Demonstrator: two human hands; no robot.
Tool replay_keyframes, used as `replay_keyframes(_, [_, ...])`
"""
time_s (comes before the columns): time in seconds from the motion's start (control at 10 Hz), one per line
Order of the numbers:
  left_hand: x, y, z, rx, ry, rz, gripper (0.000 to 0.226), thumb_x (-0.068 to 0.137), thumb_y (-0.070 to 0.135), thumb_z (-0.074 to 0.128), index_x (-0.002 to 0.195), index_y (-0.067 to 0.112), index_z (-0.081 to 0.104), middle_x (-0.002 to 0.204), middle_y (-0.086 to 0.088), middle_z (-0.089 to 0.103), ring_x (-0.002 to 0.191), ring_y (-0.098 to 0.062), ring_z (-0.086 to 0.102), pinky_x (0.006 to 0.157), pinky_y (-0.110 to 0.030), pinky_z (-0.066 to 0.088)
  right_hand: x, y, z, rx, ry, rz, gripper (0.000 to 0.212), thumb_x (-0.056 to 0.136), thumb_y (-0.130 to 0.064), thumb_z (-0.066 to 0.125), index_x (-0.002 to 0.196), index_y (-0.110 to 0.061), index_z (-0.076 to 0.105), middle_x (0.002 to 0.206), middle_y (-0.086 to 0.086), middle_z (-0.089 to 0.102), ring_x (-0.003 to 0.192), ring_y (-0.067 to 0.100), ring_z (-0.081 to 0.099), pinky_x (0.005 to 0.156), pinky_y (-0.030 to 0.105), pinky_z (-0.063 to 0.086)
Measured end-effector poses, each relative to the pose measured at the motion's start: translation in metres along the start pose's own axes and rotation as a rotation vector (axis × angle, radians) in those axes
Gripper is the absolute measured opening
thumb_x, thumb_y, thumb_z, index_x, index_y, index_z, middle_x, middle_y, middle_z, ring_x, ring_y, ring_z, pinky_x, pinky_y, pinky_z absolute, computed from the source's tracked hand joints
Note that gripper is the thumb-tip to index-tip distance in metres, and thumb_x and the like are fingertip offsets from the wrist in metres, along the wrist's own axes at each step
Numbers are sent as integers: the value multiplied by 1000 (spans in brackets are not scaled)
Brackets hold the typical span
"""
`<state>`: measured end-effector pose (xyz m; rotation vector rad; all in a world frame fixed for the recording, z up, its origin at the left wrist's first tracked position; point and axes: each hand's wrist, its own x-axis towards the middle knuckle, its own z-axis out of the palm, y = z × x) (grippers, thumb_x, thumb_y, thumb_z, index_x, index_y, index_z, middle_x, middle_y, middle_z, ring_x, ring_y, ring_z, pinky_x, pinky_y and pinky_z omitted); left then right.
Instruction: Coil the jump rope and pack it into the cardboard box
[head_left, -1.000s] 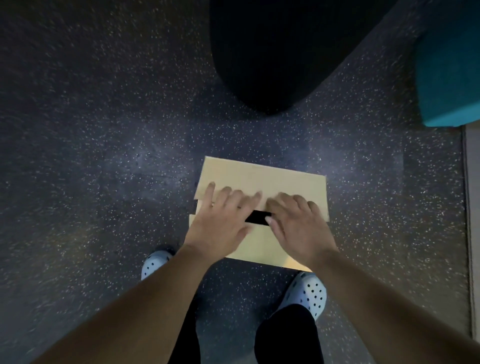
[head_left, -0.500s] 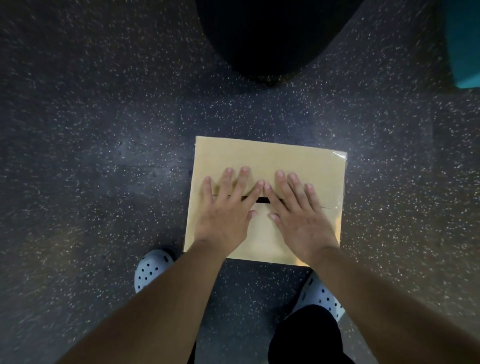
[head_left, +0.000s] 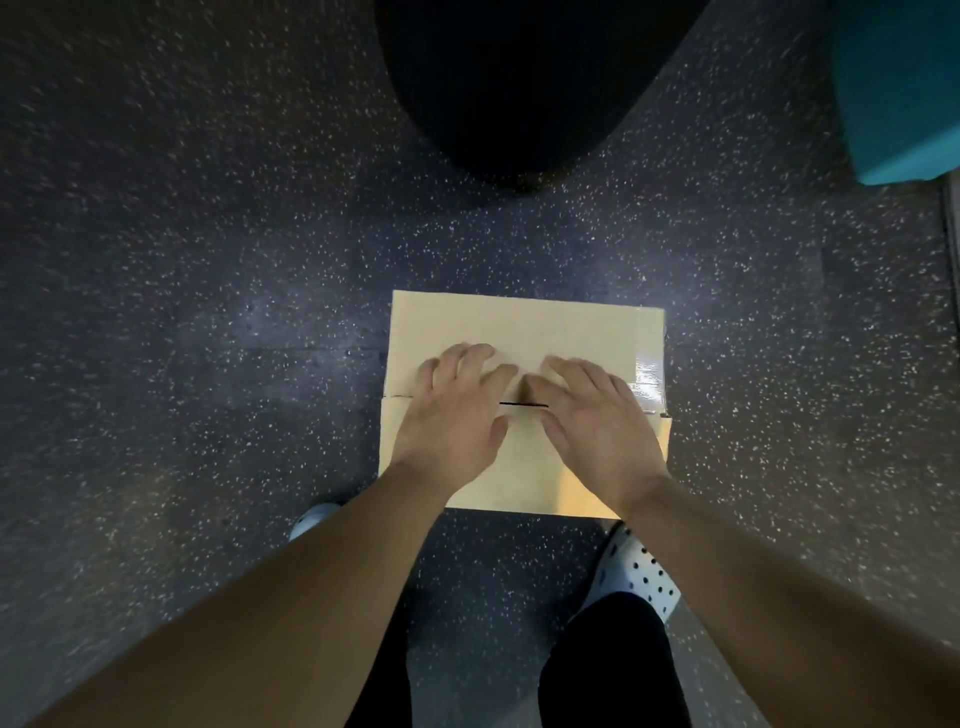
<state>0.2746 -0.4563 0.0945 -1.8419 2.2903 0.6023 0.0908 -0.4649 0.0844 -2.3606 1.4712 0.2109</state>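
A tan cardboard box (head_left: 493, 322) lies on the dark speckled floor just ahead of my feet, its two top flaps folded down and nearly meeting. My left hand (head_left: 452, 415) presses flat on the flaps left of centre. My right hand (head_left: 597, 421) presses flat beside it on the right, fingers straight and pointing away from me. Only a thin dark slit shows between the flaps, between my hands. The jump rope is hidden from view. Shiny clear tape (head_left: 649, 374) runs along the box's right edge.
A large black rounded shape (head_left: 519, 83) lies on the floor beyond the box. A teal block (head_left: 904, 88) stands at the upper right. My light perforated clogs (head_left: 636, 577) are planted just behind the box. Speckled floor (head_left: 182, 338) surrounds the box.
The flaps have come down from a wider dark gap to a thin slit. Both hands have slid slightly toward me on the flaps and stay flat on them.
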Motion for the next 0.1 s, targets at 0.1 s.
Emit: replay_keyframes(0.1, [-2, -3, -6, -42, 18, -4, 44, 94, 38, 56, 136, 27, 53, 142, 3, 45, 133, -21, 38, 112, -41, 31, 3, -3, -10, 82, 53, 25, 31, 100, -25, 56, 128, -20, 66, 129, 5, 67, 116, 29, 62, 98, 41, 49])
